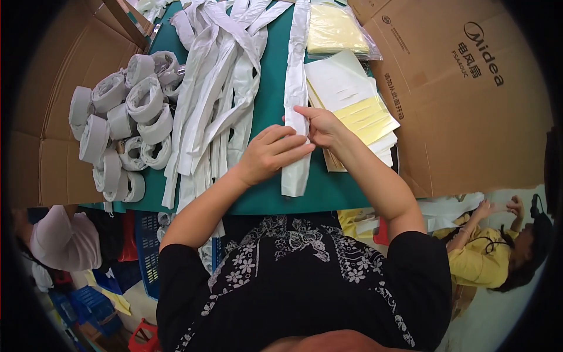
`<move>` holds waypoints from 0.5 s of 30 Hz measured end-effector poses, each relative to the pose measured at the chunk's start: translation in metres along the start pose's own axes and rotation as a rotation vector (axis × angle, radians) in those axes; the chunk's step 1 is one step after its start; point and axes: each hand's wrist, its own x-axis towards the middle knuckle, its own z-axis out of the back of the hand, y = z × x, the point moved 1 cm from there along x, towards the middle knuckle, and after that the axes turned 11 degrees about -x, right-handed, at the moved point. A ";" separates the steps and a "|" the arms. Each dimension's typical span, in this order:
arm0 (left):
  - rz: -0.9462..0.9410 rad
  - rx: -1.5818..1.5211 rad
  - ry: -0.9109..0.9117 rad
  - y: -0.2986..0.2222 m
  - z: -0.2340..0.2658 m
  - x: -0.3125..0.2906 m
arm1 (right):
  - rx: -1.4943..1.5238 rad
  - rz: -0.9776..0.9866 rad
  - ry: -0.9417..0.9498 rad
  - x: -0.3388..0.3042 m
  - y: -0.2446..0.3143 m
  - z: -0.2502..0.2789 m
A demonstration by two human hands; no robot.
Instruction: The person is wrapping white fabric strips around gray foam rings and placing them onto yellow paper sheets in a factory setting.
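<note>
Head view. The person's left hand (271,154) lies palm down on a long white fabric strip (295,88), its fingers stretched out flat and pressing the strip against the green table (271,100); the hand is not clenched. The right hand (321,126) pinches the same strip between thumb and fingers, just beyond the left hand's fingertips, so that both hands touch it near its lower third. The strip runs lengthwise from the far edge of the table toward the person, and its near end stops short of the table's near edge.

To the left of the strip lies a loose heap of white strips (217,76), overlapping and spread out lengthwise. Further left, a pile of rolled white strips (126,117) rests at the table's left edge, touching a cardboard box (53,141).

To the right of the held strip lies a stack of white and yellow sheets (358,100), with a clear bag of yellow sheets (335,28) beyond it. A large cardboard panel (463,111) stands at the right.

Below the table's near edge, blue plastic crates (146,246) show at the lower left. A co-worker in a yellow top (478,261) is seated at the lower right, holding white material.
</note>
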 end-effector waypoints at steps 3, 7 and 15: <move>-0.051 -0.030 0.119 -0.008 0.008 -0.018 | -0.016 0.050 0.002 -0.007 -0.013 -0.001; 0.290 -0.299 0.093 -0.025 0.001 -0.031 | 0.018 0.124 -0.054 -0.005 -0.029 0.009; 1.733 -1.419 -0.197 -0.029 -0.017 -0.034 | -0.356 0.317 0.057 -0.031 -0.041 0.000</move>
